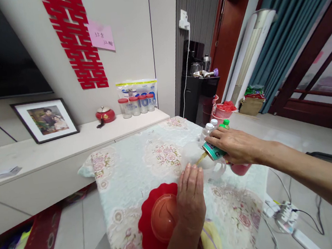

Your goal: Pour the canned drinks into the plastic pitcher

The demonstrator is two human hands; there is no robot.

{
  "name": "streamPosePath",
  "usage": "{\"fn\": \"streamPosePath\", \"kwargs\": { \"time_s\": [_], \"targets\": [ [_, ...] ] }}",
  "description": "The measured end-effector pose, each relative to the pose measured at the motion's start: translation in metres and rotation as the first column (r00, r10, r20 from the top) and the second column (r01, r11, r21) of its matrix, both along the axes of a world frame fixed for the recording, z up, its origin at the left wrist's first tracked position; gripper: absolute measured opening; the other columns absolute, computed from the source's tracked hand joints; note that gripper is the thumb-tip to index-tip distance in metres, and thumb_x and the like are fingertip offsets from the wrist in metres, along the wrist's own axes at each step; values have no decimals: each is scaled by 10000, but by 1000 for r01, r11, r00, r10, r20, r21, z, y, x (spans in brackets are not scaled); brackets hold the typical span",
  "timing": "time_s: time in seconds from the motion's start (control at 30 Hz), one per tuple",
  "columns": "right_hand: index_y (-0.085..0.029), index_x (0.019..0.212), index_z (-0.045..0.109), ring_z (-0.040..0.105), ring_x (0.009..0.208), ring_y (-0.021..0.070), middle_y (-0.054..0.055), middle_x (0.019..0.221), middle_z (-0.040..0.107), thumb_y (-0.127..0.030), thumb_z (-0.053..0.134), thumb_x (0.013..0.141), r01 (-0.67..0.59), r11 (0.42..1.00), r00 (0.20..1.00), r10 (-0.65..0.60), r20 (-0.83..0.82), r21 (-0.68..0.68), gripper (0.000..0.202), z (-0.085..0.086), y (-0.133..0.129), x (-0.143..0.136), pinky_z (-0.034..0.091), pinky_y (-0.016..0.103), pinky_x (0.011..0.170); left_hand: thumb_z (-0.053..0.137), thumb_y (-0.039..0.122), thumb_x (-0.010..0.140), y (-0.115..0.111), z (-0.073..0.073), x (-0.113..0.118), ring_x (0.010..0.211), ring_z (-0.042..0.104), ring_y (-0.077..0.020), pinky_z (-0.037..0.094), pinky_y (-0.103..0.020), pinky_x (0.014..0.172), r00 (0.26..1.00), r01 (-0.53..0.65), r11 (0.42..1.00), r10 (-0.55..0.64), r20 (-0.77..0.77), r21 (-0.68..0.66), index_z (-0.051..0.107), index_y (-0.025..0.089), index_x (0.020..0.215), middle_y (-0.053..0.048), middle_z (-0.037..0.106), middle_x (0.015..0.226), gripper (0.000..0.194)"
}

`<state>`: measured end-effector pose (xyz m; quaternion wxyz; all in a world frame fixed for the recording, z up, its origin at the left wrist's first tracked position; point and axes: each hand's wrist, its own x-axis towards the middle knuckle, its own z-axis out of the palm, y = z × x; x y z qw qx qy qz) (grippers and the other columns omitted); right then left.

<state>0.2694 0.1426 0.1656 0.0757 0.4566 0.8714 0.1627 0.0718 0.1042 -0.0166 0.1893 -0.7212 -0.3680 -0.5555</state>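
My right hand holds a green drink can tipped on its side, and a thin amber stream runs from its mouth into a clear plastic jug on the table. My left hand rests flat against the near side of the jug, fingers together. Just left of that hand lies a red flower-shaped plate with an orange-red lid or bowl on it. A clear bottle with a white cap and a green-capped bottle stand behind the can.
The table wears a floral cloth. A low white cabinet behind it carries a framed photo, a red pot and several red-lidded jars. A power strip and cables lie on the floor at right.
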Motion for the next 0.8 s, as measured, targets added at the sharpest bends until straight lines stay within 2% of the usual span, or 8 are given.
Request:
{"fn": "streamPosePath", "kwargs": {
  "time_s": [0.2, 0.43, 0.63, 0.8],
  "targets": [
    [-174, 1325, 632, 583, 1073, 328, 151, 1198, 674, -119, 699, 808, -12, 1000, 998, 11, 69, 14, 524, -3, 0, -4, 411, 411, 822, 399, -37, 991, 0, 2, 1, 1245, 738, -251, 608, -408, 1066, 1000, -8, 1000, 8, 7, 2, 698, 103, 1273, -102, 806, 1228, 434],
    [-184, 1239, 658, 568, 1065, 313, 122, 1159, 664, -115, 684, 845, -14, 1000, 990, 10, 141, 25, 401, -1, -4, -13, 349, 400, 784, 374, -34, 987, 1, 3, 0, 1198, 766, -267, 645, -419, 1008, 1000, -23, 1000, 23, -3, 19, 697, 111, 1262, -95, 817, 1207, 449],
    [-190, 1183, 648, 570, 1051, 294, 101, 1106, 649, -59, 637, 861, -92, 992, 983, 77, 170, 86, 348, -2, -5, -19, 302, 400, 761, 399, -12, 989, 1, 1, 0, 1251, 743, -251, 625, -405, 1057, 1000, -19, 1000, 19, 2, 11, 683, 134, 1305, -96, 813, 1228, 449],
    [-183, 1174, 652, 572, 1054, 299, 98, 1092, 664, -60, 658, 861, -120, 989, 973, 100, 209, 84, 337, 1, -6, -26, 287, 401, 741, 416, -33, 977, 0, 2, -1, 1268, 732, -247, 590, -390, 1104, 1000, -14, 1000, 14, -3, 1, 683, 116, 1303, -101, 806, 1236, 446]
  ]
}}
